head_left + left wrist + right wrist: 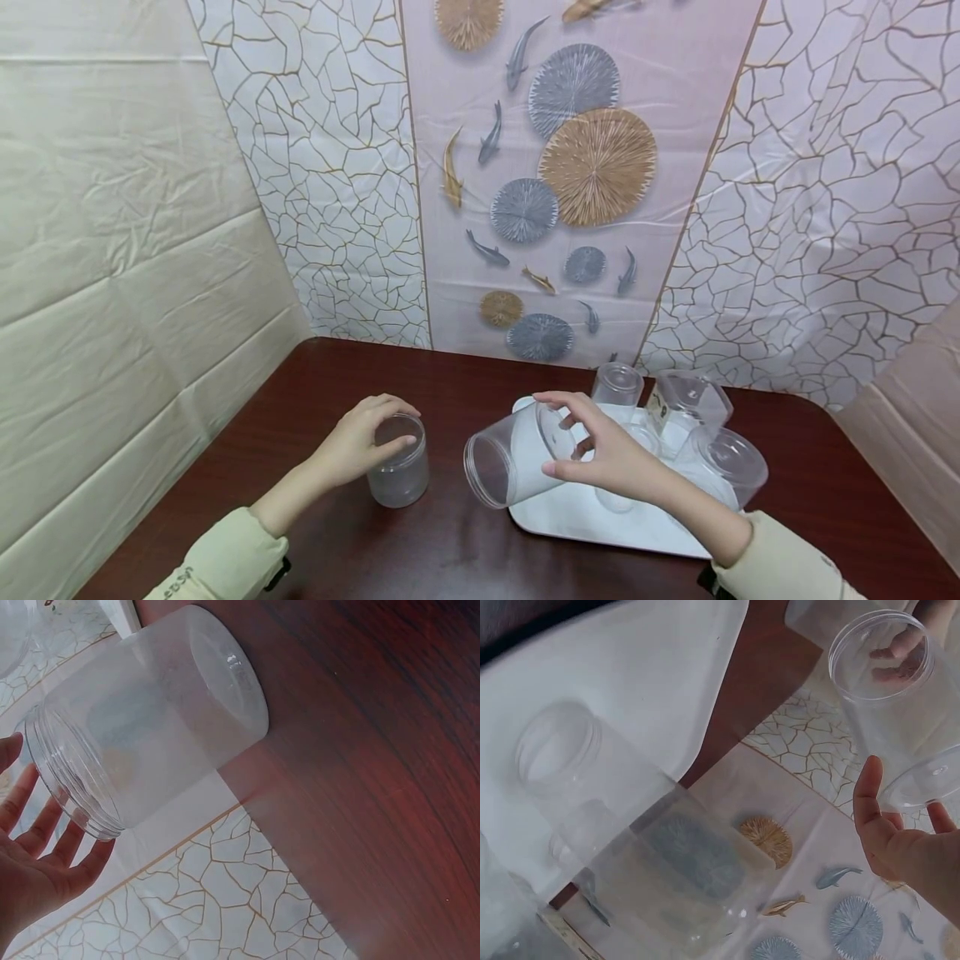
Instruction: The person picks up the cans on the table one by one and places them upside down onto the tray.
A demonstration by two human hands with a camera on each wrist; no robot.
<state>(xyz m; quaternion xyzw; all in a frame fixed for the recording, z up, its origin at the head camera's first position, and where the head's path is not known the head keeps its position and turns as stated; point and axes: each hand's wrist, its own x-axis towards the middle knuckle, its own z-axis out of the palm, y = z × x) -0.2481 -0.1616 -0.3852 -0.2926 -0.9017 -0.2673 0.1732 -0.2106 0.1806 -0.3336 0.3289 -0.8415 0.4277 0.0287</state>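
A cloudy, clear plastic jar (400,485) with a threaded neck stands upright on the table, left of centre. My left hand (366,442) grips it at the open rim, thumb on the near side and fingers round the far side; the left wrist view shows the fingers (46,825) along the threads. In mid-air to its right, my right hand (611,454) holds a second clear plastic jar (491,462) by its base end. That jar is tilted on its side, its open mouth facing left and down toward the first one. No lid shows on either.
On the right, a white tray (600,523) holds several clear containers, among them a tall jar (618,387), an angular one (693,404) and a round one (738,462). The dark wooden table (450,550) ends against a patterned wall covering (352,208).
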